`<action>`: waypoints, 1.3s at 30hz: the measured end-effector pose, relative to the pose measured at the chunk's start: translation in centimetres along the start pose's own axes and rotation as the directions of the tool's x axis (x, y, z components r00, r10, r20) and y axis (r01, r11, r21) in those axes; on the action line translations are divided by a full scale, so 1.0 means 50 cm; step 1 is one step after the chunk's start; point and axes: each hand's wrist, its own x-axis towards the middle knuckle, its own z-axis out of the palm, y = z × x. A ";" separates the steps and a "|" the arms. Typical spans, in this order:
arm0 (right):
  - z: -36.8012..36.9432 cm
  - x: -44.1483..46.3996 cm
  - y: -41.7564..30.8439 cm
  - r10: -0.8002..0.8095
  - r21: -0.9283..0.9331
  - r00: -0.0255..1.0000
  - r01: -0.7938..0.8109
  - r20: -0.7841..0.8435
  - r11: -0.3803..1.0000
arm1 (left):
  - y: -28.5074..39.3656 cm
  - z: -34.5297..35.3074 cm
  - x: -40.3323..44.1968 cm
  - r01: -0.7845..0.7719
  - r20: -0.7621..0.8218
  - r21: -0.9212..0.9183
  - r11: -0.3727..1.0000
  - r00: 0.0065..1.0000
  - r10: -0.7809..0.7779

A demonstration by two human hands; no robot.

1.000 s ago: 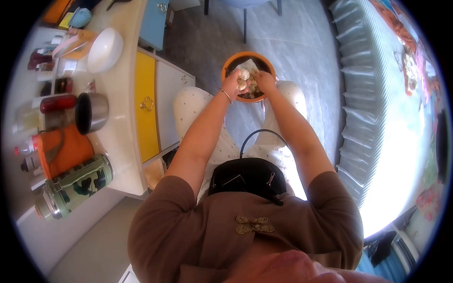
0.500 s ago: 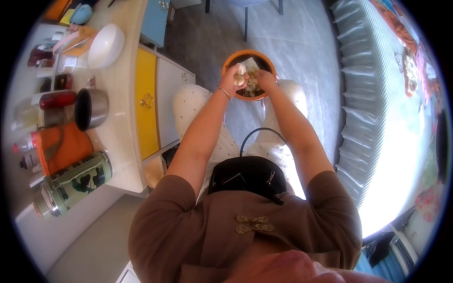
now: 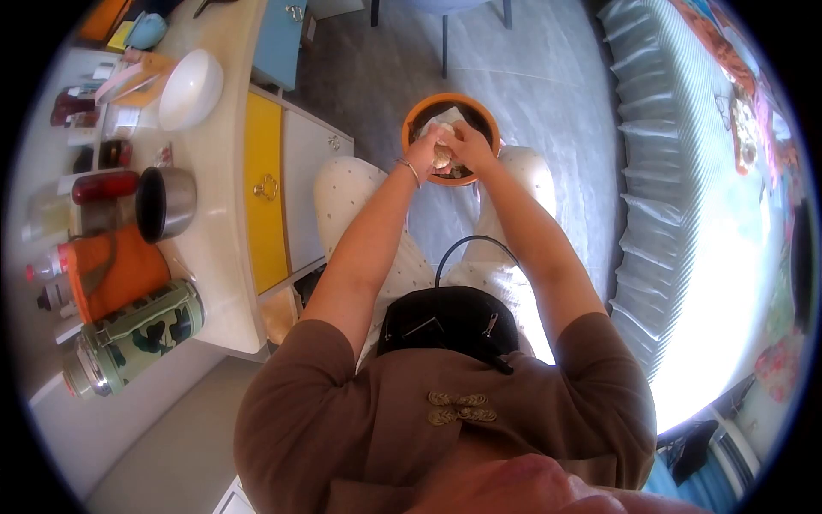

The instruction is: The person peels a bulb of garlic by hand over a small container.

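My left hand [image 3: 419,158] is closed around a pale, lumpy, brown-flecked piece [image 3: 441,158] whose kind I cannot make out. From the other side my right hand [image 3: 471,146] touches the same piece, fingers bent over it and partly hidden. Both hands are above an orange-rimmed bin [image 3: 449,97] standing between my knees. Whitish scraps or paper [image 3: 449,114] show inside its dark interior, largely covered by my hands.
At left, a counter holds a white bowl [image 3: 191,89], a metal pot [image 3: 178,204] and a camouflage flask [image 3: 145,334]. Below it are a yellow cabinet door [image 3: 265,188] and a white one [image 3: 312,171]. A bed with a frilled cover [image 3: 651,171] stands at right. A black bag [image 3: 449,321] rests on my lap.
My right hand has moved left and slightly up, out of the bin's right side, to meet the piece in my left hand. My left hand has turned slightly.
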 end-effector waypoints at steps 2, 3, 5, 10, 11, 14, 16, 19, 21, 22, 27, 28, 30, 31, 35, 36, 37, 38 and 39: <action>-0.005 0.002 0.002 0.047 0.002 0.998 -0.048 0.031 0.999 | -0.006 -0.003 0.006 -0.006 0.009 0.013 1.000 1.000 0.006; -0.007 0.002 0.002 -0.014 0.033 0.999 0.013 0.034 0.999 | -0.010 -0.010 0.015 -0.050 0.068 0.028 0.998 0.997 0.048; -0.010 0.001 0.001 -0.075 0.064 0.997 0.073 0.034 0.995 | -0.022 -0.024 0.030 -0.094 0.126 0.040 0.995 0.988 0.088; -0.014 -0.006 0.001 -0.141 0.120 0.990 0.137 0.025 0.983 | -0.028 -0.029 0.031 -0.087 0.225 0.001 0.996 0.971 0.084; -0.014 -0.005 0.003 -0.142 0.120 0.990 0.138 0.026 0.983 | -0.028 -0.029 0.031 -0.088 0.225 0.001 0.996 0.971 0.086; -0.015 0.003 0.015 -0.058 0.124 0.998 0.056 0.009 0.991 | -0.031 -0.030 0.035 -0.094 0.223 -0.011 0.996 0.970 0.094; -0.016 0.007 0.021 -0.070 0.109 0.997 0.067 0.021 0.992 | -0.030 -0.028 0.030 -0.112 0.224 -0.021 0.994 0.968 0.113; -0.014 0.012 0.026 -0.016 0.094 0.999 0.020 -0.050 0.995 | -0.029 -0.027 0.028 -0.088 0.232 -0.037 0.995 0.968 0.094; -0.020 0.016 0.028 -0.029 0.038 0.998 0.030 -0.048 0.999 | -0.028 -0.025 0.026 -0.081 0.239 -0.038 0.996 0.967 0.087; -0.022 0.017 0.028 -0.040 -0.018 0.998 0.039 -0.046 0.999 | -0.028 -0.023 0.024 -0.072 0.245 -0.039 0.997 0.966 0.079; -0.021 0.009 0.024 -0.132 -0.132 0.976 0.110 -0.172 0.985 | -0.020 -0.014 0.018 -0.025 0.383 -0.123 0.992 0.921 0.071; -0.025 0.003 0.015 -0.004 -0.061 0.989 -0.005 -0.151 0.998 | -0.016 -0.010 0.013 -0.015 0.408 -0.167 0.986 0.909 0.083; -0.021 0.006 0.015 0.000 -0.177 0.985 -0.032 -0.175 0.984 | -0.011 -0.010 0.008 0.001 0.408 -0.189 0.982 0.910 0.078; -0.017 0.014 0.030 0.002 -0.290 0.980 -0.060 -0.197 0.955 | -0.013 -0.014 0.013 0.016 0.408 -0.213 0.977 0.910 0.074; 0.008 0.057 0.138 -0.137 -0.352 0.981 0.081 -0.137 0.932 | -0.027 -0.031 0.038 -0.014 0.420 -0.192 0.981 0.902 0.096; 0.017 0.061 0.143 -0.271 -0.410 0.946 0.180 -0.178 0.894 | -0.027 -0.031 0.037 -0.021 0.393 -0.184 0.983 0.915 0.093; 0.023 0.064 0.148 -0.402 -0.469 0.892 0.269 -0.208 0.841 | -0.026 -0.030 0.037 -0.028 0.366 -0.175 0.984 0.926 0.091; 0.019 0.066 0.154 -0.402 -0.469 0.892 0.270 -0.207 0.841 | -0.025 -0.030 0.036 -0.029 0.365 -0.175 0.984 0.926 0.092; 0.001 0.036 0.078 -0.207 -0.321 0.952 0.128 -0.226 0.938 | -0.027 -0.031 0.038 -0.023 0.301 -0.192 0.981 0.950 0.082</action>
